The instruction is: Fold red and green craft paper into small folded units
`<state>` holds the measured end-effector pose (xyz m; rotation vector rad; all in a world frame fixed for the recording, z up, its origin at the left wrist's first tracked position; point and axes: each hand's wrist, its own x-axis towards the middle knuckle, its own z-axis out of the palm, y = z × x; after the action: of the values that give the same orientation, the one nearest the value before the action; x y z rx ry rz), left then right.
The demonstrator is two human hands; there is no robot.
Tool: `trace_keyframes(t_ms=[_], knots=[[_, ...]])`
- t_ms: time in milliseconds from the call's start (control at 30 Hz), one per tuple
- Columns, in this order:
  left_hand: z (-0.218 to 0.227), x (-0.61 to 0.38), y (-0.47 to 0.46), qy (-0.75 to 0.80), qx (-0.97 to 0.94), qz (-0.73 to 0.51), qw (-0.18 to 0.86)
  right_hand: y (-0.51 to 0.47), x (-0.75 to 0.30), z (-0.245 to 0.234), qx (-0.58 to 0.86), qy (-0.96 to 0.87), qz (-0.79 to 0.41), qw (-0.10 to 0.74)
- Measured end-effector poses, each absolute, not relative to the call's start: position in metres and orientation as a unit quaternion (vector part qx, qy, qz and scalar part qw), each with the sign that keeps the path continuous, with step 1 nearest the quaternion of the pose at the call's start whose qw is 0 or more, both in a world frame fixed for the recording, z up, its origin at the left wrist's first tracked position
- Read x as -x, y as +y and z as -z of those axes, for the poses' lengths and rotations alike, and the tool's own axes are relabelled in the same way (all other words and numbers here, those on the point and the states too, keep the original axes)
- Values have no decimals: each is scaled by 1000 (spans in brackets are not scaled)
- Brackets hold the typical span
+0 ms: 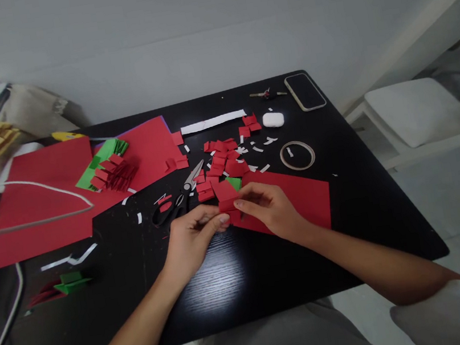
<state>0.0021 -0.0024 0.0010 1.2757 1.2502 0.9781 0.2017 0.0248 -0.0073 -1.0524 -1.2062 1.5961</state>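
Note:
Between my two hands is a folded red paper piece point(229, 202), held over the near edge of a red paper sheet point(306, 195). My left hand point(194, 235) pinches its left side between thumb and fingers. On its right side my right hand point(265, 205) closes thumb and fingertips. A bit of green paper point(234, 183) shows just behind it. Beyond lies a loose pile of small folded red papers point(223, 156). Black-handled scissors point(179, 197) rest left of the pile, blades pointing away from me.
Large red sheets point(45, 211) lie at left, with fanned green and red folded papers point(111, 170) on them. A tape ring point(297, 155), a white case point(273, 120), keys point(268, 93) and a phone point(305, 91) sit at right. A white cable point(41, 182) crosses the left side.

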Motion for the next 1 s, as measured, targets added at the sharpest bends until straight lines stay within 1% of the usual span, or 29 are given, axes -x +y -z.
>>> trace_keyframes(t_ms=[100, 233, 433, 633, 800, 1000], knots=[[1, -1, -4, 505, -528, -411, 546, 25, -201, 8, 421, -476, -634, 440], [1, -1, -5, 514, -521, -402, 551, 26, -201, 8, 424, -460, -647, 436], [-2, -1, -4, 538, -544, -383, 518, 28, -204, 9, 440, -454, -644, 430], [-3, 4, -5, 563, -607, -336, 448, 27, -204, 10, 440, -441, -664, 413], [-3, 5, -2, 553, -604, -364, 444, 27, -203, 8, 445, -445, -661, 409], [-1, 2, 0, 530, -562, -407, 488, 26, -203, 8, 449, -432, -674, 397]])
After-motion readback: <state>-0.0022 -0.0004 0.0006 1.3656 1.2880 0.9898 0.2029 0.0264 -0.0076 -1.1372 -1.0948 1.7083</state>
